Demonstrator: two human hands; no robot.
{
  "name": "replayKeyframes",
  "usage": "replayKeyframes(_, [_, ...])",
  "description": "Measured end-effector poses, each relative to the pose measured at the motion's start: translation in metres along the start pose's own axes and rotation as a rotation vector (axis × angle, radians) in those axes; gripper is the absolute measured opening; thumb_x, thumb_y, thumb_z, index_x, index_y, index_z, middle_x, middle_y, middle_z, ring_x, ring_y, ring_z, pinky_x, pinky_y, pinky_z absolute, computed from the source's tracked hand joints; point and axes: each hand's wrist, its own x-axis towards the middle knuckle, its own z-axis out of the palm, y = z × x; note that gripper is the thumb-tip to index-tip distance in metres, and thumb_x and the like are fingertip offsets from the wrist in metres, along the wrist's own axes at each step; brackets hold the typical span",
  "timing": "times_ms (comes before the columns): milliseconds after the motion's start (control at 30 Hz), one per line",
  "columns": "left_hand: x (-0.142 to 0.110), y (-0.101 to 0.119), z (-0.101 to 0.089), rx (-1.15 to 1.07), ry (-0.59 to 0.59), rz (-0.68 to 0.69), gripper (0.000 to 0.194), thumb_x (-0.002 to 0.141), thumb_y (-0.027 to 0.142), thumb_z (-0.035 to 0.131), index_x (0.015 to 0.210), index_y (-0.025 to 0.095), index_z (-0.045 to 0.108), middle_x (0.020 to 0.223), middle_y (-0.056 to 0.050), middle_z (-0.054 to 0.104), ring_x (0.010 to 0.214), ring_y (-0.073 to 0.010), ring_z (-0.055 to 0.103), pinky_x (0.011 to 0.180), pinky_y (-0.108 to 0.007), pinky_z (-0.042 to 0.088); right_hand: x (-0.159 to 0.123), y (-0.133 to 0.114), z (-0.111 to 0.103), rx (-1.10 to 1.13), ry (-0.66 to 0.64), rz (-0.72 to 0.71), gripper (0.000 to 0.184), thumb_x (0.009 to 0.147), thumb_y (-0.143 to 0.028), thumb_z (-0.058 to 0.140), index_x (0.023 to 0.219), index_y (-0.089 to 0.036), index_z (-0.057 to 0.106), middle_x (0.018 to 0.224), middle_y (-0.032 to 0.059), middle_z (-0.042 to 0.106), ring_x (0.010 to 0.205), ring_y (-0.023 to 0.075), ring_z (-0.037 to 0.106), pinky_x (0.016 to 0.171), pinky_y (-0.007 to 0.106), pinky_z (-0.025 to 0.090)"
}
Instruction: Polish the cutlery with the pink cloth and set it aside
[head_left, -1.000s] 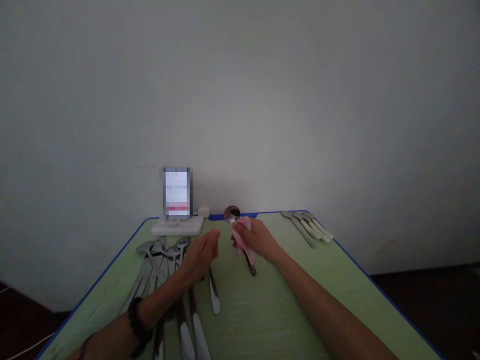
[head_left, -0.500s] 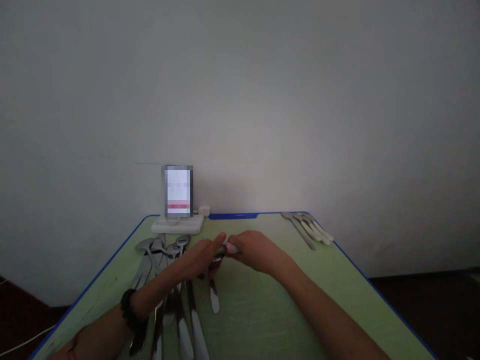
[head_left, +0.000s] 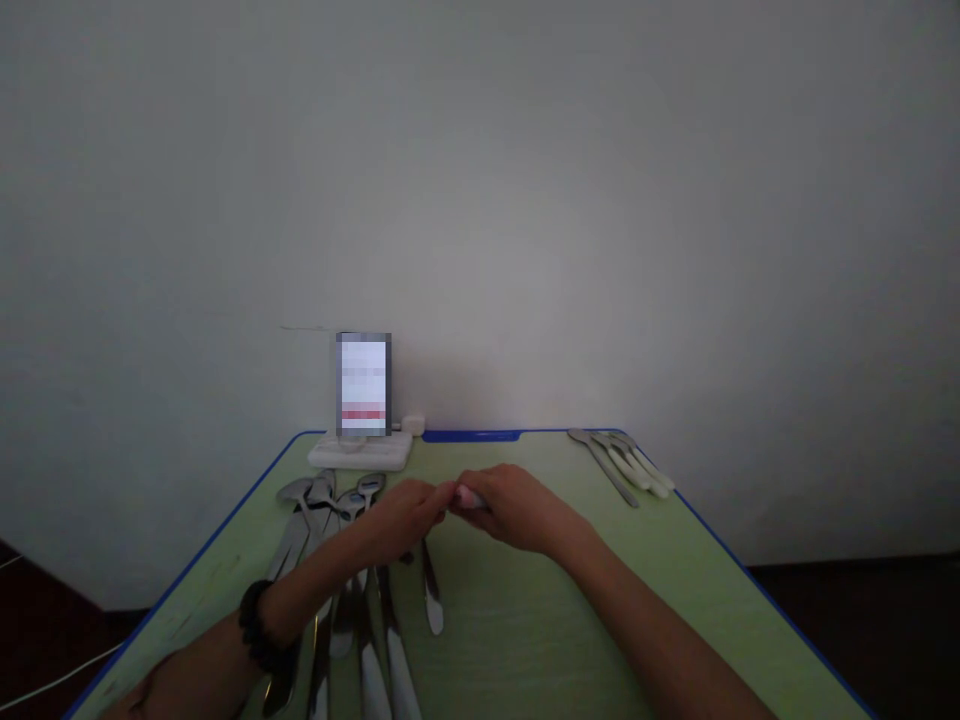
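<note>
My left hand (head_left: 409, 515) is closed, its fingertips meeting my right hand (head_left: 517, 508) above the middle of the table. Beneath my right fingers shows a pale whitish piece of cutlery (head_left: 474, 502), mostly hidden by both hands. My right hand is curled over it. Under and around my left forearm lies a heap of metal cutlery, with spoons (head_left: 371, 485) at its far end and long shiny handles (head_left: 401, 670) toward me. One separate handle (head_left: 433, 610) sticks out below my left hand.
At the far right corner lie a metal spoon (head_left: 607, 470) and several pieces with cream handles (head_left: 652, 487). A lit phone (head_left: 364, 385) stands on a white base (head_left: 360, 457) at the back left, beside a white plug (head_left: 413, 426). The green table (head_left: 540, 640) has a blue rim, against a wall.
The metal part that showed between my hands is now covered, as my left fingers have closed toward my right hand. The view has shifted slightly.
</note>
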Motion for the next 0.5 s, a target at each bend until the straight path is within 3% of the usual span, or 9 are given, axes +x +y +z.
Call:
replayKeyframes(67, [0.000,0.007,-0.003,-0.112,-0.026,-0.069,0.039,0.089,0.031,0.023,0.059,0.018,0.044,0.050,0.003,0.042,0.047,-0.0110,0.037,0.049,-0.023,0.027,-0.001,0.001,0.000,0.023,-0.005,0.001,0.028,0.088,-0.034,0.039,0.084,-0.016,0.060,0.075,0.0072,0.065,0.067,0.0150,0.056,0.057,0.024,0.029])
replayKeyframes(133, [-0.001,0.015,-0.007,-0.154,0.000,-0.099,0.046,0.090,0.037,0.020,0.056,0.018,0.043,0.052,0.003,0.045,0.050,-0.0111,0.041,0.050,-0.023,0.029,-0.001,0.002,-0.002,0.048,-0.017,-0.001,0.026,0.086,-0.035,0.043,0.082,-0.016,0.060,0.072,0.0066,0.064,0.065,0.0148,0.055,0.056,0.023,0.028])
replayKeyframes(267, [-0.005,0.026,-0.016,0.134,0.045,-0.049,0.040,0.089,0.037,0.026,0.069,0.017,0.054,0.061,0.000,0.055,0.057,-0.0141,0.049,0.054,-0.024,0.029,-0.002,0.006,-0.005,0.134,-0.053,-0.018,0.024,0.083,-0.037,0.049,0.080,-0.016,0.061,0.068,0.0039,0.062,0.061,0.0128,0.051,0.055,0.022,0.029])
replayKeyframes(367, [-0.006,0.025,-0.021,0.369,0.023,-0.050,0.033,0.087,0.035,0.032,0.071,0.019,0.056,0.061,-0.001,0.059,0.056,-0.0163,0.053,0.053,-0.025,0.028,-0.002,0.010,-0.004,0.178,-0.068,-0.038,0.027,0.084,-0.038,0.047,0.080,-0.015,0.061,0.068,0.0034,0.061,0.061,0.0123,0.051,0.055,0.021,0.030])
replayKeyframes(500, [-0.006,0.018,-0.025,0.519,-0.003,0.041,0.020,0.081,0.031,0.040,0.074,0.019,0.054,0.064,-0.001,0.061,0.059,-0.0179,0.057,0.053,-0.025,0.031,-0.001,0.020,-0.002,0.287,-0.152,-0.060,0.025,0.082,-0.036,0.051,0.082,-0.015,0.063,0.068,0.0018,0.063,0.062,0.0113,0.052,0.057,0.020,0.033])
